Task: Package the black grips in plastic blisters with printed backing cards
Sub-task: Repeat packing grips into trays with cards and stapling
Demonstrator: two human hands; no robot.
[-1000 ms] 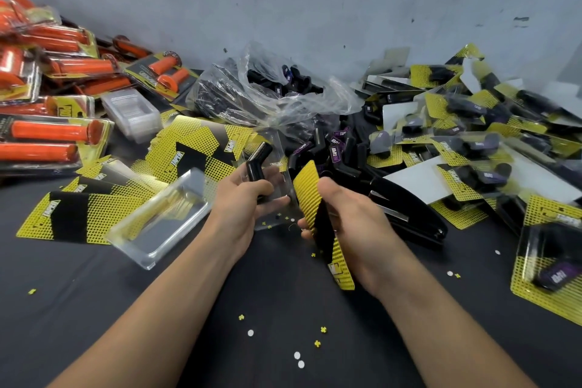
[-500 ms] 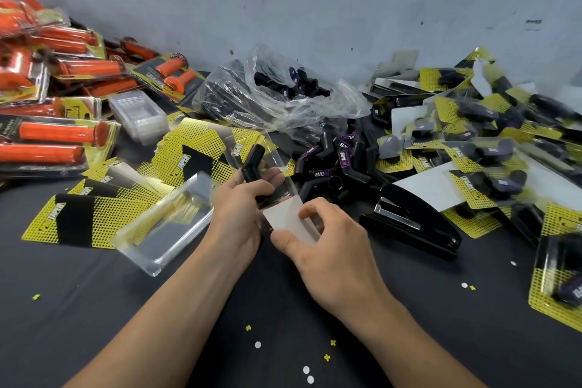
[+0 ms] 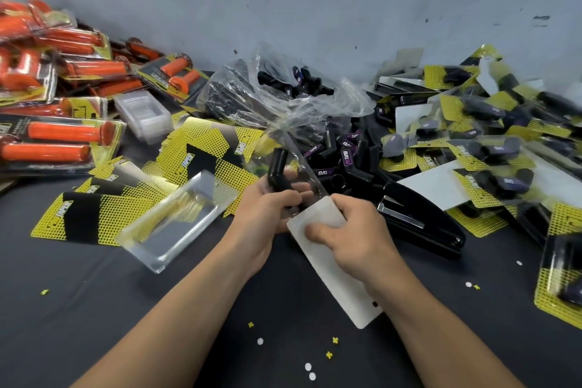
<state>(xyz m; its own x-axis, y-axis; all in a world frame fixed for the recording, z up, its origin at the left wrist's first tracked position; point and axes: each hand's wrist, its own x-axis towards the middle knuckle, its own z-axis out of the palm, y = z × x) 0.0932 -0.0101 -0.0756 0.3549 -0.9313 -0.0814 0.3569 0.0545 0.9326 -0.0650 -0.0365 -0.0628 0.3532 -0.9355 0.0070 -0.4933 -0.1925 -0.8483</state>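
Observation:
My left hand [image 3: 264,214] grips a bent black grip [image 3: 276,172] together with a clear plastic blister [image 3: 302,164] that stands on edge. My right hand [image 3: 352,236] pinches a backing card [image 3: 333,264], white back side up, with its top end against the blister. Loose black grips with purple labels [image 3: 343,157] are heaped just behind my hands. Printed yellow and black backing cards [image 3: 195,154] lie spread to the left.
A black stapler [image 3: 419,224] lies right of my hands. An empty long blister [image 3: 176,220] rests on the cards to the left. Packed orange grips [image 3: 59,135] are stacked far left, finished black packs [image 3: 491,148] piled right. A plastic bag of grips [image 3: 283,94] sits behind. Punched paper dots [image 3: 310,370] dot the black table.
The card in my right hand has turned from its yellow printed side on edge to its white back facing up, and it has moved up against the blister in my left hand.

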